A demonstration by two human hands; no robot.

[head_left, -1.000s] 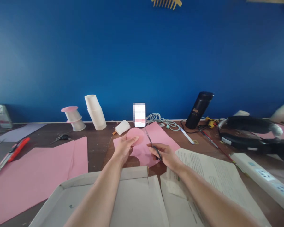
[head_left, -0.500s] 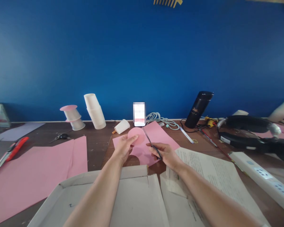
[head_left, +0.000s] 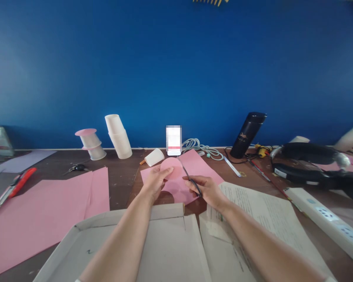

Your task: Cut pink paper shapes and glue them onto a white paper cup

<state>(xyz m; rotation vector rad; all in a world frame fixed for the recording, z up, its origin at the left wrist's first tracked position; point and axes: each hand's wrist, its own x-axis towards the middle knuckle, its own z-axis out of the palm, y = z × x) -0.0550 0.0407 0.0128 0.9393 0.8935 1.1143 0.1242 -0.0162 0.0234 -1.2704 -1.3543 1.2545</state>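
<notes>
Between thumb and fingers my left hand [head_left: 156,181] pinches a round pink paper disc [head_left: 170,167]. My right hand [head_left: 203,189] grips dark-handled scissors [head_left: 191,179], whose blades point up and away beside the disc's right edge. Whether the blades touch the disc I cannot tell. Under both hands lies a sheet of pink paper [head_left: 198,168] with a curved cut-out in its near left side. A paper cup [head_left: 154,157] rests on its side just behind my left hand. Behind the disc a lit phone [head_left: 173,141] stands upright.
At left are pink sheets [head_left: 53,203], a red utility knife [head_left: 22,182], keys [head_left: 79,167] and stacked paper cups [head_left: 119,137]. A black flask [head_left: 248,135], coiled cable [head_left: 204,148] and power strip [head_left: 326,219] are at right. A cardboard box [head_left: 164,243] lies in front.
The view has tilted slightly, so the scene sits a few pixels higher. Both hands keep nearly the same places, with the disc and scissors still held.
</notes>
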